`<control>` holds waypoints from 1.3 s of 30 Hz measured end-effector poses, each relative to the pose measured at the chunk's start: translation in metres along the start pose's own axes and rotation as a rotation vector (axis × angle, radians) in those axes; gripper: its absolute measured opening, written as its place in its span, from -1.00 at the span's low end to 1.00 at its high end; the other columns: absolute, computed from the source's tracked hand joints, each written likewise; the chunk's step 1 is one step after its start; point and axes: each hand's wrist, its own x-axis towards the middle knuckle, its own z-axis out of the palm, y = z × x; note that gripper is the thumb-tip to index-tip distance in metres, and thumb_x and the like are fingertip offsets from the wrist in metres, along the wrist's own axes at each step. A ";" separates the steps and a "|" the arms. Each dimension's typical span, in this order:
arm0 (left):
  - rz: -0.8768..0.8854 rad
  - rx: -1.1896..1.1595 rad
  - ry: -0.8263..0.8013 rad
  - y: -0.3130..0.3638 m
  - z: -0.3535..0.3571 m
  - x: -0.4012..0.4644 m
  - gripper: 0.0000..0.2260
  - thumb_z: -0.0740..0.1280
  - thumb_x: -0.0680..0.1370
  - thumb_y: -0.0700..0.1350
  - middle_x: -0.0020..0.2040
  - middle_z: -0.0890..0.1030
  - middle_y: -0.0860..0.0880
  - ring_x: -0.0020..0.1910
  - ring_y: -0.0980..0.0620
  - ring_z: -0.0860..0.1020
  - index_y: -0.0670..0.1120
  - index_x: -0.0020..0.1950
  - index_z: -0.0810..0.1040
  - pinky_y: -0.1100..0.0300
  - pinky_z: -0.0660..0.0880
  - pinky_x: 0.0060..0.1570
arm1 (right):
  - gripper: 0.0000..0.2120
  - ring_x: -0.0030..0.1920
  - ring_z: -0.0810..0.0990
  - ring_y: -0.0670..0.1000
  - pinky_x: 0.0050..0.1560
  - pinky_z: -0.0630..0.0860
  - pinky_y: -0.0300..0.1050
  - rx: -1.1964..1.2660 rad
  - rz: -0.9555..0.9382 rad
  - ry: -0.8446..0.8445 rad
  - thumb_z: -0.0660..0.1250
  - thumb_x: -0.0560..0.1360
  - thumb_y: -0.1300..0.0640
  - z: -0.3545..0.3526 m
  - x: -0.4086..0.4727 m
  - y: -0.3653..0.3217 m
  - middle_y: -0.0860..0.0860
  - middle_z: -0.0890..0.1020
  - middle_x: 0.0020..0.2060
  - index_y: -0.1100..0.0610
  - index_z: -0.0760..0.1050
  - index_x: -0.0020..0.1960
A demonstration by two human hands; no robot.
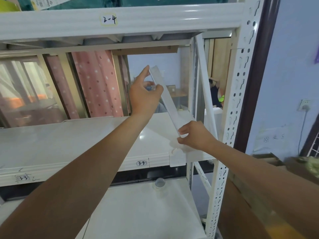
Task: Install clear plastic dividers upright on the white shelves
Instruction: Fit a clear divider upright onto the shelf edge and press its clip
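Note:
A long clear plastic divider (168,102) slants over the right end of the white shelf (69,144) labelled 3-4. My left hand (144,94) pinches its far upper end, reaching deep into the bay. My right hand (196,135) grips its near lower end just above the shelf's front edge. A white clip piece (177,157) sits on the shelf's front lip right under my right hand. The divider is tilted, with its near end low and its far end raised.
The white perforated upright post (233,109) stands close on the right, with a diagonal brace (205,87) behind the divider. A roll of clear tape (160,184) lies on the lower shelf. The beam above carries label 2-4. Cardboard boxes (259,195) sit at right.

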 end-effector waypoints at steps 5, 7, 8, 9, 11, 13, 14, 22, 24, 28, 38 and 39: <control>0.121 -0.005 -0.028 0.011 0.005 0.007 -0.43 0.53 0.55 -0.18 0.31 0.52 0.17 0.09 0.26 0.57 0.04 0.53 0.47 0.57 0.47 -0.23 | -0.65 0.06 0.68 -0.06 0.19 0.53 -0.23 0.060 -0.056 0.012 0.55 0.41 0.03 0.000 -0.002 -0.005 0.00 0.72 0.09 0.16 0.68 0.14; 0.171 0.000 -0.062 0.012 0.008 0.007 -0.45 0.51 0.56 -0.20 0.27 0.49 0.18 0.12 0.24 0.57 -0.02 0.53 0.47 0.57 0.46 -0.19 | -0.65 0.07 0.68 -0.06 0.17 0.53 -0.24 0.069 -0.067 0.010 0.55 0.42 0.03 0.000 -0.003 -0.004 0.00 0.72 0.10 0.16 0.69 0.14; 0.191 0.010 -0.073 0.012 0.009 0.007 -0.45 0.51 0.55 -0.19 0.27 0.49 0.19 0.12 0.27 0.57 -0.02 0.53 0.47 0.57 0.47 -0.14 | -0.65 0.07 0.68 -0.05 0.14 0.51 -0.27 0.071 -0.069 0.013 0.55 0.42 0.03 -0.001 -0.004 -0.004 0.00 0.72 0.11 0.15 0.69 0.15; 0.207 0.021 -0.080 0.012 0.010 0.008 -0.45 0.51 0.55 -0.18 0.27 0.48 0.21 0.11 0.33 0.56 -0.02 0.53 0.47 0.56 0.47 -0.07 | -0.65 0.07 0.69 -0.05 0.12 0.50 -0.29 0.071 -0.074 0.019 0.55 0.42 0.03 -0.001 -0.005 -0.004 -0.01 0.72 0.11 0.15 0.69 0.16; 0.235 0.044 -0.084 0.011 0.012 0.009 -0.45 0.51 0.55 -0.16 0.26 0.47 0.25 0.10 0.43 0.53 0.00 0.53 0.48 0.56 0.44 0.03 | -0.66 0.04 0.69 -0.06 0.16 0.55 -0.23 0.087 -0.085 0.022 0.55 0.42 0.04 -0.001 -0.007 -0.005 -0.01 0.72 0.09 0.14 0.70 0.14; 0.262 0.062 -0.090 0.011 0.012 0.008 -0.45 0.50 0.55 -0.15 0.27 0.46 0.27 0.09 0.46 0.52 0.00 0.52 0.48 0.58 0.42 0.06 | -0.69 -0.01 0.70 -0.08 0.18 0.60 -0.14 0.108 -0.097 0.024 0.56 0.40 0.04 0.000 -0.009 -0.006 -0.01 0.74 0.06 0.14 0.72 0.11; 0.275 0.070 -0.093 0.012 0.012 0.008 -0.46 0.50 0.55 -0.14 0.28 0.46 0.26 0.08 0.47 0.52 0.00 0.52 0.48 0.59 0.41 0.07 | -0.70 -0.01 0.70 -0.09 0.18 0.60 -0.13 0.108 -0.104 0.028 0.56 0.40 0.05 0.001 -0.010 -0.007 0.00 0.74 0.04 0.13 0.72 0.09; 0.308 0.113 -0.097 0.013 0.011 0.011 -0.44 0.50 0.55 -0.11 0.38 0.47 0.19 0.05 0.55 0.49 -0.02 0.54 0.46 0.67 0.34 0.05 | -0.73 -0.04 0.71 -0.08 0.17 0.60 -0.13 0.103 -0.130 0.045 0.55 0.41 0.05 -0.003 -0.016 -0.012 -0.01 0.75 0.01 0.11 0.73 0.07; 0.310 0.116 -0.096 0.015 0.012 0.013 -0.43 0.50 0.55 -0.10 0.45 0.49 0.12 0.06 0.55 0.49 -0.01 0.54 0.45 0.66 0.35 0.06 | -0.75 -0.05 0.71 -0.09 0.16 0.60 -0.15 0.113 -0.134 0.043 0.55 0.40 0.05 -0.004 -0.016 -0.014 -0.01 0.75 -0.01 0.11 0.73 0.05; 0.328 0.139 -0.108 0.017 0.013 0.015 -0.43 0.49 0.55 -0.09 0.44 0.52 0.10 0.08 0.54 0.50 0.00 0.55 0.45 0.64 0.36 0.09 | -0.79 -0.05 0.70 -0.11 0.15 0.59 -0.17 0.087 -0.159 0.047 0.53 0.41 0.05 -0.002 -0.017 -0.018 -0.03 0.76 -0.04 0.11 0.74 0.00; 0.359 0.191 -0.122 0.018 0.011 0.011 -0.42 0.49 0.52 -0.07 0.30 0.45 0.26 0.06 0.56 0.47 0.03 0.53 0.44 0.70 0.29 0.04 | -0.78 -0.18 0.70 -0.06 0.00 0.64 -0.12 0.020 -0.188 0.068 0.50 0.39 0.00 0.004 -0.022 -0.016 0.01 0.76 -0.19 0.17 0.73 -0.14; 0.371 0.208 -0.128 0.019 0.011 0.010 -0.42 0.48 0.52 -0.05 0.30 0.44 0.27 0.06 0.55 0.47 0.03 0.54 0.43 0.68 0.30 0.06 | -0.76 -0.22 0.70 0.00 -0.05 0.65 -0.07 0.010 -0.195 0.071 0.48 0.38 0.00 0.004 -0.022 -0.015 0.06 0.75 -0.25 0.20 0.71 -0.18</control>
